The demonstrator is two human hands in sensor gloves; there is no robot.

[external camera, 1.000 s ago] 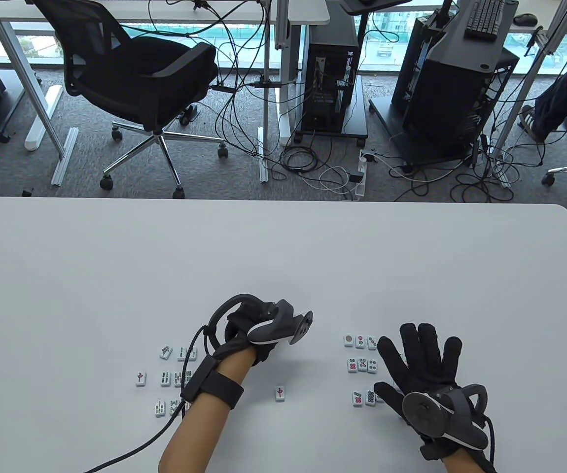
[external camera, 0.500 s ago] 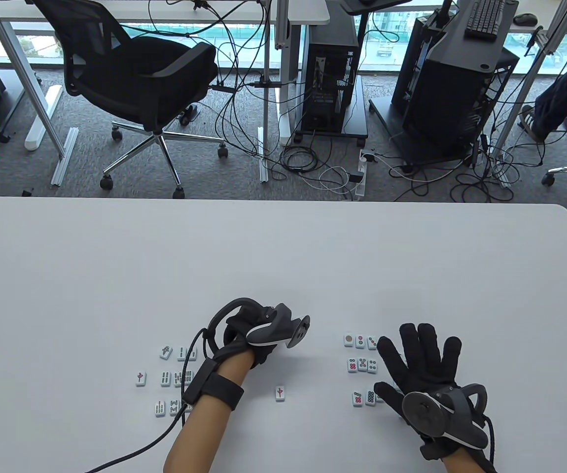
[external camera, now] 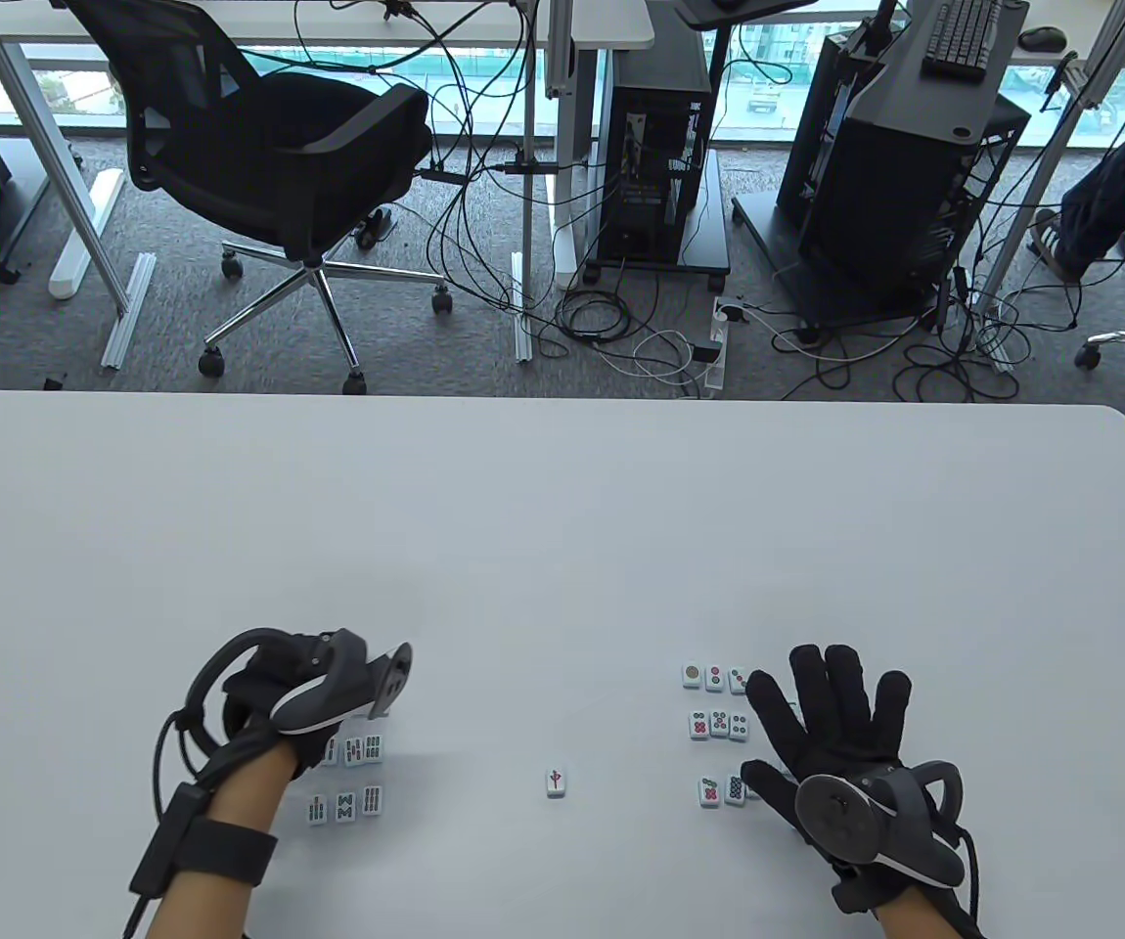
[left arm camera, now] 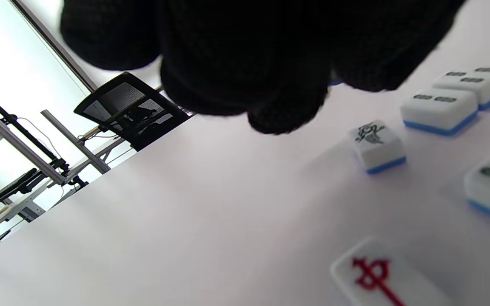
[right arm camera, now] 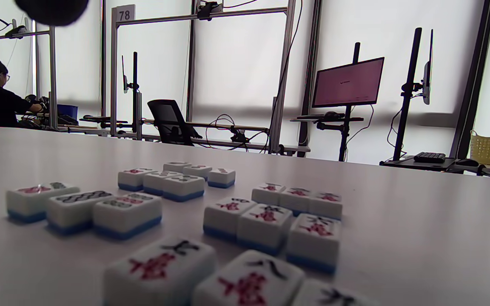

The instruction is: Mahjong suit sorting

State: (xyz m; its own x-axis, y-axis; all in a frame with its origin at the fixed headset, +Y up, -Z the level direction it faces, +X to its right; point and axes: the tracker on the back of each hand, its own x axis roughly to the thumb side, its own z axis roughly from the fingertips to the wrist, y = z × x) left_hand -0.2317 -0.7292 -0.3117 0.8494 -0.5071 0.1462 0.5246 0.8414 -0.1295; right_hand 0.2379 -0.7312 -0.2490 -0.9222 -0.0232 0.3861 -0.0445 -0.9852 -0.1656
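On the white worktop (external camera: pixel 562 509), small white mahjong tiles with blue backs lay in groups close to the near edge. The left hand (external camera: pixel 274 699), in a black sensor glove with a grey tracker on its back, hung over the bamboo-suit tiles (external camera: pixel 347 778) toward the near left corner, covering part of that group. In the left wrist view its gloved fingers (left arm camera: pixel 245 63) were bunched and curled downward above the surface, with no tile visibly between them; whether they touched anything could not be told. Below them lay a bird-marked tile (left arm camera: pixel 377 144), face up, two green-barred tiles (left arm camera: pixel 457 100) beyond it, and a tile with a red character (left arm camera: pixel 381 276) nearest the camera.

A single red-character tile (external camera: pixel 556 780) sat alone between the two hands, well apart from both groups.

The right hand (external camera: pixel 841 729) lay flat with fingers straight and spread, over the right part of the circle-suit tiles (external camera: pixel 716 727) toward the near right corner. The right wrist view showed rows of circle tiles (right arm camera: pixel 87 208) and character tiles (right arm camera: pixel 270 216) side by side, touching within each row.
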